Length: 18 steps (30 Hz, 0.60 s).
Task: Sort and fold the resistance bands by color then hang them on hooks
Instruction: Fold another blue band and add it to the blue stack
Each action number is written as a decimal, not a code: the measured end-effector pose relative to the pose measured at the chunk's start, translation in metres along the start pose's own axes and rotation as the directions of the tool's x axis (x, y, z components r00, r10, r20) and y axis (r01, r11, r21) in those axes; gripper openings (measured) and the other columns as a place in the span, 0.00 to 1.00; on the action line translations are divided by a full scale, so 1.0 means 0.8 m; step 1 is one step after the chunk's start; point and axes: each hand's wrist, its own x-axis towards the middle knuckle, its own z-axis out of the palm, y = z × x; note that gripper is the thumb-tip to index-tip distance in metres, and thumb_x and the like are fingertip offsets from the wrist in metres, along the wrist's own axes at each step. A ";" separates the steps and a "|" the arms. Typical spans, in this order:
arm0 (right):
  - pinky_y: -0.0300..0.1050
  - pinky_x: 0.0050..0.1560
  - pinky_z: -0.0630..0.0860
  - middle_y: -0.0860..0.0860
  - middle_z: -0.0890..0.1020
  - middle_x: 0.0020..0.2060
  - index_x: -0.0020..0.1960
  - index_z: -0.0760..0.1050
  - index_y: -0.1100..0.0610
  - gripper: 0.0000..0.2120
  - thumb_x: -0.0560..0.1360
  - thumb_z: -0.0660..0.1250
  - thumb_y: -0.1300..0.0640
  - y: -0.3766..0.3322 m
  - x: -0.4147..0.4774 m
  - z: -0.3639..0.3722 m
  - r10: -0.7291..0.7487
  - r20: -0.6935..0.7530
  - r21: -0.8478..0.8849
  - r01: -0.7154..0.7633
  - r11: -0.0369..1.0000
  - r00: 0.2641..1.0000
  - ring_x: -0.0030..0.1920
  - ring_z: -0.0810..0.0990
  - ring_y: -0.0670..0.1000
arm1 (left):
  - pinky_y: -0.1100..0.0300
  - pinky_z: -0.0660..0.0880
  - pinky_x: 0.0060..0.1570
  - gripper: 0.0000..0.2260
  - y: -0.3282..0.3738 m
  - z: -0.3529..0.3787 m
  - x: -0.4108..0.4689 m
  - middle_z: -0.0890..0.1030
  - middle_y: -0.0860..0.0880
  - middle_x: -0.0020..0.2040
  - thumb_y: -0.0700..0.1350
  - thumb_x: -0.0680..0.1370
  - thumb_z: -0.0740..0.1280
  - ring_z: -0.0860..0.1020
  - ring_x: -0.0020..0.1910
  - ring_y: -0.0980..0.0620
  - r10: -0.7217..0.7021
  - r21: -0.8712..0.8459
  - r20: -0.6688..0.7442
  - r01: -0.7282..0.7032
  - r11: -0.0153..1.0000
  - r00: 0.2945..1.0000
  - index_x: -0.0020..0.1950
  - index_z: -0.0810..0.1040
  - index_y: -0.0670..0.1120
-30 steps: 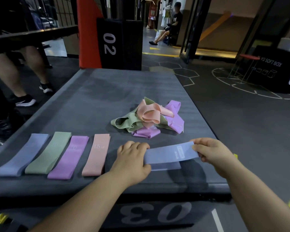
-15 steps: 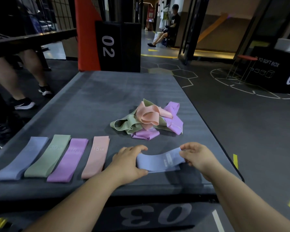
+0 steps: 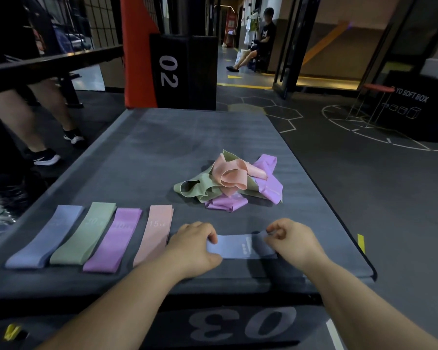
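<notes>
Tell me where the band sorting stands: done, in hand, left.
Done: four flat bands lie in a row, blue, green, purple, pink. In hand: the left hand and right hand grip a second blue band, folding it. Left: the tangled pile of green, pink and purple bands; no hooks in view, nothing hung.

On the plyo box (image 3: 162,147), a row of four flat resistance bands (image 3: 91,236) lies side by side along the near edge, at the left. Just right of the row lies a fifth band (image 3: 238,246), its ends held by the left hand (image 3: 195,246) and the right hand (image 3: 293,243). Behind it sits a tangled pile of bands (image 3: 228,183). Beyond the far edge stands a box marked 02 (image 3: 182,72).
</notes>
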 end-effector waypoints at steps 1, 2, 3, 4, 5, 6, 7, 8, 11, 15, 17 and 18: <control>0.36 0.39 0.71 0.42 0.80 0.34 0.46 0.77 0.46 0.04 0.72 0.69 0.54 -0.001 -0.001 0.000 -0.005 -0.002 -0.034 0.005 0.999 1.000 0.40 0.78 0.44 | 0.61 0.66 0.55 0.10 0.000 0.001 0.000 0.71 0.57 0.55 0.55 0.74 0.67 0.67 0.59 0.53 -0.016 -0.019 -0.013 0.016 1.000 1.000 0.50 0.69 0.55; 0.37 0.40 0.71 0.42 0.80 0.34 0.45 0.76 0.46 0.04 0.72 0.69 0.53 -0.001 -0.001 0.000 -0.007 -0.004 -0.058 0.006 0.998 1.000 0.41 0.78 0.45 | 0.59 0.67 0.57 0.09 0.000 0.002 0.001 0.71 0.56 0.53 0.56 0.75 0.66 0.67 0.59 0.53 -0.031 -0.039 -0.030 0.029 0.999 0.999 0.48 0.69 0.55; 0.38 0.42 0.72 0.43 0.80 0.35 0.45 0.76 0.45 0.04 0.72 0.69 0.52 -0.001 -0.001 0.000 -0.003 -0.006 -0.071 0.003 0.997 1.000 0.42 0.78 0.45 | 0.58 0.68 0.57 0.07 0.000 0.003 0.002 0.71 0.56 0.51 0.56 0.76 0.65 0.68 0.58 0.52 -0.040 -0.051 -0.054 0.037 0.998 0.998 0.47 0.70 0.54; 0.39 0.43 0.72 0.43 0.80 0.36 0.45 0.75 0.45 0.04 0.72 0.70 0.52 -0.001 -0.001 -0.001 0.001 -0.007 -0.080 -0.002 0.997 1.000 0.43 0.78 0.46 | 0.58 0.69 0.57 0.06 0.000 0.004 0.003 0.72 0.55 0.51 0.54 0.77 0.64 0.69 0.58 0.51 -0.044 -0.048 -0.079 0.040 0.998 0.996 0.47 0.71 0.54; 0.40 0.44 0.72 0.42 0.80 0.36 0.45 0.75 0.45 0.05 0.72 0.70 0.51 0.000 0.000 0.000 0.004 -0.007 -0.092 -0.005 0.996 1.000 0.44 0.78 0.47 | 0.57 0.69 0.57 0.04 0.000 0.005 0.004 0.72 0.55 0.51 0.51 0.78 0.64 0.70 0.58 0.50 -0.045 -0.036 -0.102 0.042 0.998 0.994 0.48 0.71 0.53; 0.40 0.46 0.72 0.42 0.79 0.37 0.45 0.74 0.45 0.06 0.71 0.71 0.51 0.001 0.001 0.000 0.004 -0.006 -0.103 -0.005 0.995 1.000 0.45 0.78 0.47 | 0.57 0.69 0.56 0.03 -0.001 0.006 0.004 0.73 0.54 0.53 0.50 0.78 0.64 0.70 0.58 0.50 -0.048 -0.024 -0.119 0.046 0.999 0.992 0.50 0.72 0.52; 0.40 0.47 0.72 0.41 0.79 0.38 0.46 0.74 0.45 0.07 0.71 0.71 0.50 0.002 0.001 0.000 0.004 -0.002 -0.115 -0.004 0.993 1.000 0.46 0.78 0.48 | 0.57 0.69 0.54 0.05 -0.001 0.006 0.004 0.73 0.53 0.56 0.49 0.78 0.64 0.70 0.58 0.50 -0.056 -0.016 -0.130 0.054 0.998 0.990 0.52 0.71 0.52; 0.39 0.47 0.71 0.41 0.78 0.38 0.48 0.75 0.46 0.08 0.71 0.71 0.50 0.002 0.002 0.000 0.003 0.003 -0.123 -0.003 0.992 1.000 0.47 0.77 0.47 | 0.57 0.69 0.53 0.07 0.000 0.007 0.004 0.73 0.53 0.57 0.49 0.77 0.65 0.70 0.58 0.49 -0.069 -0.012 -0.137 0.069 0.998 0.988 0.53 0.70 0.51; 0.38 0.46 0.71 0.41 0.80 0.36 0.52 0.79 0.49 0.10 0.71 0.72 0.51 0.004 0.005 -0.001 0.003 0.028 -0.141 0.001 0.990 1.000 0.45 0.78 0.47 | 0.56 0.69 0.54 0.16 0.000 0.007 0.006 0.73 0.50 0.60 0.50 0.76 0.66 0.71 0.59 0.47 -0.120 0.004 -0.153 0.122 0.993 0.981 0.61 0.67 0.50; 0.33 0.39 0.70 0.40 0.80 0.32 0.53 0.80 0.51 0.11 0.70 0.73 0.54 0.006 0.008 -0.001 0.000 0.046 -0.122 0.005 0.992 0.999 0.37 0.77 0.42 | 0.54 0.70 0.59 0.24 0.001 0.009 0.009 0.72 0.48 0.64 0.52 0.76 0.67 0.71 0.64 0.46 -0.186 0.043 -0.122 0.192 0.980 0.975 0.68 0.64 0.48; 0.34 0.39 0.69 0.40 0.80 0.30 0.53 0.81 0.51 0.12 0.70 0.73 0.56 0.007 0.009 0.000 -0.008 0.046 -0.101 0.012 0.995 0.999 0.35 0.76 0.40 | 0.54 0.69 0.59 0.24 0.003 0.008 0.011 0.72 0.48 0.64 0.52 0.76 0.67 0.71 0.64 0.46 -0.203 0.066 -0.112 0.211 0.975 0.973 0.68 0.65 0.47; 0.35 0.40 0.70 0.40 0.79 0.30 0.53 0.81 0.51 0.12 0.70 0.73 0.56 0.007 0.009 0.000 -0.008 0.045 -0.097 0.012 0.995 0.999 0.35 0.76 0.40 | 0.55 0.69 0.58 0.23 0.003 0.007 0.011 0.72 0.48 0.64 0.53 0.76 0.66 0.71 0.64 0.46 -0.208 0.077 -0.105 0.217 0.973 0.972 0.68 0.66 0.47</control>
